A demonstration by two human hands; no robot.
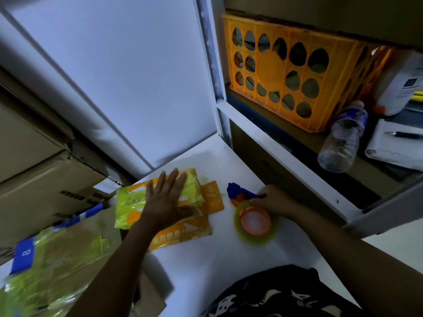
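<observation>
A yellow-green plastic-wrapped packet (pixel 128 204) lies on a flattened orange carton (pixel 194 227) on the white table (pixel 229 259). My left hand (pixel 164 197) presses flat on the packet with its fingers straight. To the right, my right hand (pixel 272 201) grips a tape dispenser (pixel 239 193) with a blue and orange head. Its roll of clear tape (pixel 255 221), on an orange core, sits just below that hand on the table.
Brown cardboard boxes (pixel 45 179) are stacked at the left, with green-wrapped packs (pixel 45 271) on a box at the lower left. On the right shelf stand an orange crate (pixel 293 74), a plastic water bottle (pixel 341 138), and papers with a pen (pixel 402 135).
</observation>
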